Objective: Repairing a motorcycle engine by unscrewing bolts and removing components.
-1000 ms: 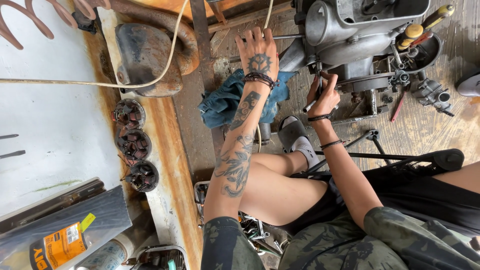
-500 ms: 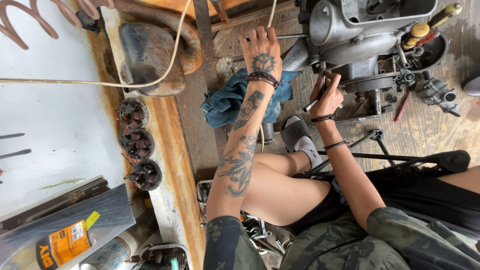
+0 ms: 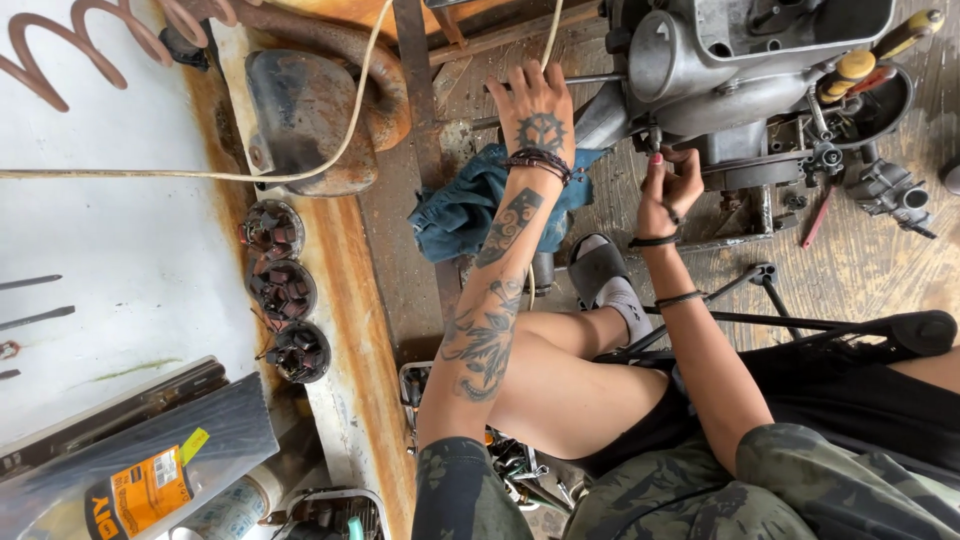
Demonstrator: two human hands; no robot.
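Gripping a grey, grimy metal engine (image 3: 720, 70) — right hand (image 3: 668, 185) underneath.

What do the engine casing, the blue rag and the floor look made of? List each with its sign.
Engine casing: cast metal, likely aluminium; dull grey with smooth rounded forms.
Blue rag: woven cloth, maybe denim; it lies soft and crumpled in folds.
Floor: weathered wooden boards; grain and seams show, grey and stained.

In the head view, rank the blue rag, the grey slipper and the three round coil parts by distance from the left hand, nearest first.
1. Blue rag: just under the left hand, towards the wrist.
2. Grey slipper: lower, beside the forearm.
3. Three round coil parts: far off to the side, along the rusty edge.
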